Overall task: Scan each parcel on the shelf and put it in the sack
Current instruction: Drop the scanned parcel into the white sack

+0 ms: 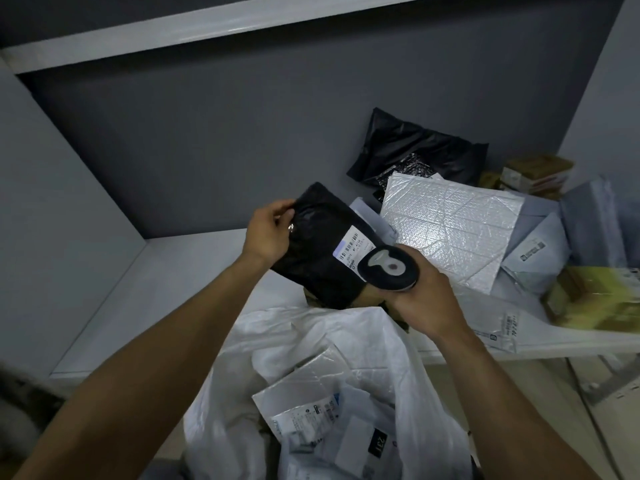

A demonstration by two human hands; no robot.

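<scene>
Our left hand [268,233] grips the top edge of a crinkled black plastic mailer parcel [322,251], held over the grey shelf's [180,271] front edge | our right hand [426,299] wraps a black handheld scanner [389,268] just beside the parcel's white barcode label [353,245] | an open white woven sack [242,393] hangs below that edge.

Dim bluish light, sheen on the silver mailer [446,230], blurred lower-left corner, wide-angle bowing at edges.
</scene>
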